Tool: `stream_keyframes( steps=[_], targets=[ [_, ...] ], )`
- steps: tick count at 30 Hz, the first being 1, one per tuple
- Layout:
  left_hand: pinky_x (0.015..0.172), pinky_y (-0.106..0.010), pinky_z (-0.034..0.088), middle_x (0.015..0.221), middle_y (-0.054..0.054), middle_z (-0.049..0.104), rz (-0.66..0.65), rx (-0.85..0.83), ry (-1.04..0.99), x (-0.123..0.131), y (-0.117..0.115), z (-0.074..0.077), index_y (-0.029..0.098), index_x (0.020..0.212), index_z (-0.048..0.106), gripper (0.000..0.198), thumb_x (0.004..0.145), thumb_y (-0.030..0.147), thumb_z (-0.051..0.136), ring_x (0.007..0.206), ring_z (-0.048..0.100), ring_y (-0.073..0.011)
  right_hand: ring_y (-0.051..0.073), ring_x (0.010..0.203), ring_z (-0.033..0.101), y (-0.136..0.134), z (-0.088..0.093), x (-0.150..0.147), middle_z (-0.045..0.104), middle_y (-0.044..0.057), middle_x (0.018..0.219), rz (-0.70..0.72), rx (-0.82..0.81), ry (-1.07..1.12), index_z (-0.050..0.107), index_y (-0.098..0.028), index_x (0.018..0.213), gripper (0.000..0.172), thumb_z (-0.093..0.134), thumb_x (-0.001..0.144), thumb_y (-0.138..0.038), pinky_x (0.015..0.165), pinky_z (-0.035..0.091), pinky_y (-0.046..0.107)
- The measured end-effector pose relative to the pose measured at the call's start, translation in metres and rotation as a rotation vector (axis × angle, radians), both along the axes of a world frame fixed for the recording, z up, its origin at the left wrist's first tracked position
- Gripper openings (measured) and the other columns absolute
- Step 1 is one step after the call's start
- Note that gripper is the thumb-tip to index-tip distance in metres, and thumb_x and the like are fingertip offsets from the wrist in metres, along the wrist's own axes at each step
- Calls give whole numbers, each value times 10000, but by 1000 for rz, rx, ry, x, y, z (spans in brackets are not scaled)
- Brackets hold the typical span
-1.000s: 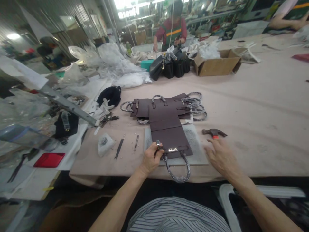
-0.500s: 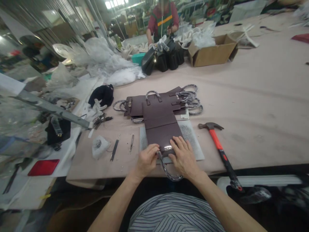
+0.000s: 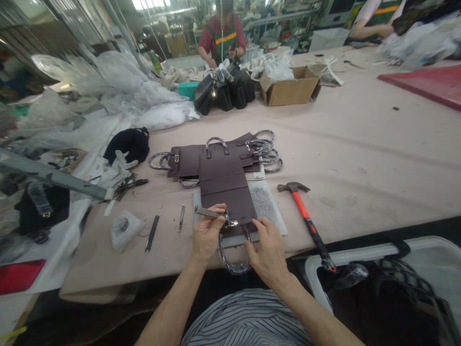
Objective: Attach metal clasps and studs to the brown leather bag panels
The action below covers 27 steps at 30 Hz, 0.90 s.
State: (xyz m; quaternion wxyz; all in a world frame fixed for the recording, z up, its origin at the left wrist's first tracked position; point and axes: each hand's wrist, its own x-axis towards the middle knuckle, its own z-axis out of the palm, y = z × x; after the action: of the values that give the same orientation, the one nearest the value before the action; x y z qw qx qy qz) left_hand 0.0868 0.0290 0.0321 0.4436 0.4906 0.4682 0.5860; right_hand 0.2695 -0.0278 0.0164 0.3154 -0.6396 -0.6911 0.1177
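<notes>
A dark brown leather bag panel (image 3: 226, 185) lies lengthwise before me, a plastic-wrapped handle (image 3: 234, 269) looping off its near end. Between the thumb and fingers of my left hand (image 3: 207, 238) is a narrow flat strip (image 3: 209, 213) with a shiny surface; its exact kind is unclear. The strip's right end meets the panel beside a small metal fitting (image 3: 233, 223). My right hand (image 3: 267, 247) grips the panel's near right edge, thumb below and fingers on top, close to the handle's base. Under the panel is a grey-white slab (image 3: 268, 204).
More brown panels (image 3: 187, 161) with wrapped handles lie beyond. A claw hammer (image 3: 304, 214) rests at right, its handle over the table edge, above a white bin (image 3: 313, 274). Small tools (image 3: 181, 218) lie left. Farther off are black bags (image 3: 225, 91), a cardboard box (image 3: 290, 89) and co-workers.
My left hand has come up from the panel's edge with the flat strip in its fingers. The right hand has shifted from lying on the panel to its edge. The view has swung right.
</notes>
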Motion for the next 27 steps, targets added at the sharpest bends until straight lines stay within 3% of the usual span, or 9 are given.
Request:
stream_keyframes(
  steps=[3, 5, 8, 10, 14, 19, 22, 27],
  targets=[
    [805, -299, 602, 1067, -85, 753, -67, -69, -34, 18, 10, -4, 176, 950, 739, 245, 832, 388, 774, 946, 725, -197, 315, 960, 648, -15, 4, 7, 695, 132, 988, -76, -169, 59, 643, -198, 1015, 214, 614, 863, -345, 871, 501, 460],
    [730, -275, 603, 1031, -76, 761, -93, -125, -27, 26, 14, -9, 178, 974, 739, 274, 826, 407, 770, 875, 727, -183, 281, 819, 663, -22, 3, 7, 702, 86, 847, -90, -370, 198, 635, -218, 915, 164, 628, 838, -362, 780, 498, 417],
    [692, -249, 589, 996, -63, 771, -107, -167, 42, 31, 17, -13, 183, 976, 751, 275, 821, 409, 762, 835, 723, -170, 238, 748, 665, -25, -2, 0, 712, 48, 793, -69, -616, 664, 627, -207, 935, 211, 623, 803, -372, 715, 495, 363],
    [684, -239, 582, 952, -52, 776, -106, -180, 84, 32, 19, -12, 184, 976, 759, 263, 821, 397, 756, 814, 720, -164, 203, 700, 640, -25, -6, -7, 693, 19, 741, -46, -672, 970, 620, -196, 933, 230, 622, 783, -370, 663, 474, 321],
    [613, -216, 568, 898, -41, 777, -110, -237, 123, 30, 19, -6, 183, 997, 764, 290, 815, 409, 760, 755, 708, -154, 147, 628, 566, -26, -6, -12, 662, -4, 672, -17, -723, 1206, 630, -175, 856, 228, 712, 710, -330, 613, 404, 266],
    [600, -248, 604, 884, -60, 780, -129, -363, 32, 25, 6, -1, 166, 995, 748, 373, 807, 488, 768, 707, 711, -162, 134, 599, 580, -32, 2, -4, 678, 7, 698, -33, -851, 1564, 611, -178, 927, 414, 830, 672, -420, 586, 463, 250],
    [626, -264, 621, 860, -67, 779, -124, -384, 25, 23, -3, 0, 155, 960, 747, 384, 793, 498, 785, 720, 724, -176, 138, 511, 575, -31, 3, -3, 701, 26, 775, -46, -905, 1635, 589, -190, 1038, 523, 763, 759, -597, 465, 468, 255],
    [623, -256, 617, 850, -72, 780, -141, -416, -15, 18, -5, 4, 152, 952, 746, 381, 797, 497, 793, 727, 734, -183, 96, 416, 510, -26, -1, -2, 682, 22, 690, -68, -797, 1451, 636, -157, 889, 534, 709, 803, -679, 410, 425, 220]
  ],
)
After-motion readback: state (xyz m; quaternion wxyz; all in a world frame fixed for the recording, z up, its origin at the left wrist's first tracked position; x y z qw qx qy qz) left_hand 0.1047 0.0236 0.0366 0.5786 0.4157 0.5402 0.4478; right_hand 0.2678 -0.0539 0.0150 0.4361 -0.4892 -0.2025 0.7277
